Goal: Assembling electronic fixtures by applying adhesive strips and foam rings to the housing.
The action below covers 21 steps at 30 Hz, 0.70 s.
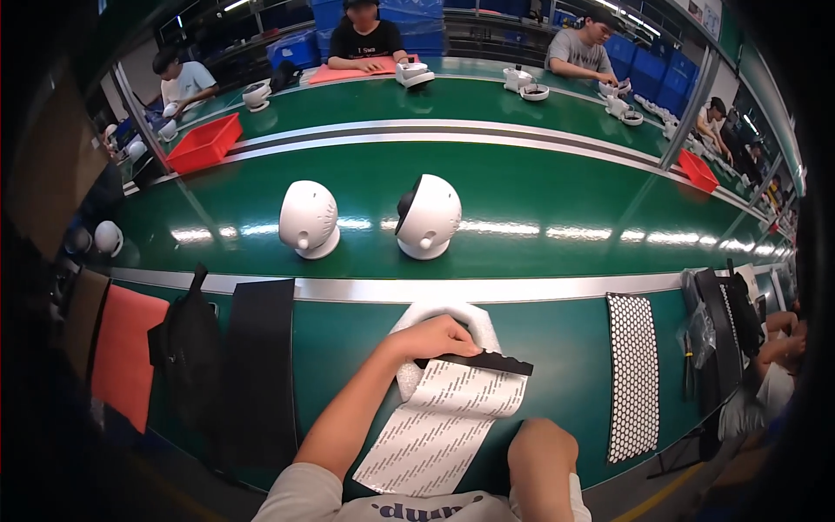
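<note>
From my remote seat I see the left grip (442,337) pinching the upper edge of a black strip (500,362), the strip running out from under the fingertips to their right. A white printed sheet (435,426) slopes from the strip back toward the wearer, below the grip. Just behind and around the grip sits a white foam ring (484,325) on the green desk (561,348).

I judge the sheet light and limp, quick to curl or crease, its face probably slick like backing paper. The strip looks soft and bendy, perhaps tacky underneath; I would hold it along its long edge, near both ends, so it doesn't sag or twist.

I cannot tell what the right grip does: only a bent right arm (544,448) shows, below and right of the left grip, its hand out of sight. The left thumb is mostly hidden, the join between strip and sheet is hard to read, and the hand and sheet cover part of the ring. The sheet's lower edge lies close to the wearer's shirt (417,508).
</note>
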Available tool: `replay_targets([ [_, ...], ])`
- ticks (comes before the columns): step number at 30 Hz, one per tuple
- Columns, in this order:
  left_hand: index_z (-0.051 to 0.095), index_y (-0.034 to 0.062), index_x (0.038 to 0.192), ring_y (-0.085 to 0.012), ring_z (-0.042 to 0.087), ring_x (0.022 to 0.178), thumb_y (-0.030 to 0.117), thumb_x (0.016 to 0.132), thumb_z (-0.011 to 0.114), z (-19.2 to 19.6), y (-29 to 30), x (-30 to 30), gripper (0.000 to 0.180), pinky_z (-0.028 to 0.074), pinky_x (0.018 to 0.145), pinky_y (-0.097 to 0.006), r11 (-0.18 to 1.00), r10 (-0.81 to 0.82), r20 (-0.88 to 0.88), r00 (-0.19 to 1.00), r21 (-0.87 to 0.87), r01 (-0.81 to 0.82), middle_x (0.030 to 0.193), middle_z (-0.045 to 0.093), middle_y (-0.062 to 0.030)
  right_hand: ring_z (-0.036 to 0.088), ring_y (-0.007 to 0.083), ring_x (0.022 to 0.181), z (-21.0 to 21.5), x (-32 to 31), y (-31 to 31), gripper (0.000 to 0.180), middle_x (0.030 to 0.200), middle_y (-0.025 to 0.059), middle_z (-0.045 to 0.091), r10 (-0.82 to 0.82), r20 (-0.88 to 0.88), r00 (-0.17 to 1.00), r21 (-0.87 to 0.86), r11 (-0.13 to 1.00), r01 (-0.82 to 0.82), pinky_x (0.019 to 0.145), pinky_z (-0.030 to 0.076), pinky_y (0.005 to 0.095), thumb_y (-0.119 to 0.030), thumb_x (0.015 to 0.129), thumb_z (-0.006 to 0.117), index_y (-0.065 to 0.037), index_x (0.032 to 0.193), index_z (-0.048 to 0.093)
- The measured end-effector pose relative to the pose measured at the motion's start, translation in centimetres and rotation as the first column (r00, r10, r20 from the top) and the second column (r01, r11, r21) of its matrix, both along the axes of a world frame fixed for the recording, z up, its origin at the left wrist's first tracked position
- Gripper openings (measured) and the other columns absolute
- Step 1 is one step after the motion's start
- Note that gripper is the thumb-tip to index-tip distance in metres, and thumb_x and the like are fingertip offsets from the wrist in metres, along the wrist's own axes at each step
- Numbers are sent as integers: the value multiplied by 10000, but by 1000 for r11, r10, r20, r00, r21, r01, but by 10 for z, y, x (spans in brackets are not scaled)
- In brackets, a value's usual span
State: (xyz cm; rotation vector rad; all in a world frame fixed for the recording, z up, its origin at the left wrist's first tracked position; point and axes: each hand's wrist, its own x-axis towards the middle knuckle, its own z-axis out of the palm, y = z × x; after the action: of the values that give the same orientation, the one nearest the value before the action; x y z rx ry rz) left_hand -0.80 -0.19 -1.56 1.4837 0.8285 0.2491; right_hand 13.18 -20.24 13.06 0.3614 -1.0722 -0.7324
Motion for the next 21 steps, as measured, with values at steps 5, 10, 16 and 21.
replay_targets([
  [5,644,-1,818,-25,469,595,214,779,612,0,0,2,221,385,532,-198,999,29,26,999,-32,-28,673,579,24,440,245,997,-6,0,-1,203,1067,119,494,43,-48,998,6,999,-43,859,321,402,-120,861,426,-39,1035,492],
  [10,638,-9,819,-31,470,609,225,781,607,1,0,4,239,388,548,-209,999,30,7,1000,35,-31,675,577,19,439,245,997,-5,2,-5,201,1066,118,494,67,-69,995,26,998,-65,859,320,403,-121,861,425,-39,1032,491],
  [16,644,-12,807,-38,476,611,216,762,629,6,-3,1,233,399,565,-213,994,101,19,995,-34,-101,686,594,7,438,245,997,-9,4,-12,199,1063,118,494,-12,-71,997,31,999,15,859,319,403,-123,861,425,-38,1028,491],
  [21,640,-16,817,-33,474,614,206,770,620,8,-3,4,227,400,566,-211,996,88,19,996,-32,-88,695,592,11,437,245,997,-13,6,-13,197,1062,118,494,-25,-77,997,32,999,28,859,317,403,-124,861,424,-38,1025,491],
])
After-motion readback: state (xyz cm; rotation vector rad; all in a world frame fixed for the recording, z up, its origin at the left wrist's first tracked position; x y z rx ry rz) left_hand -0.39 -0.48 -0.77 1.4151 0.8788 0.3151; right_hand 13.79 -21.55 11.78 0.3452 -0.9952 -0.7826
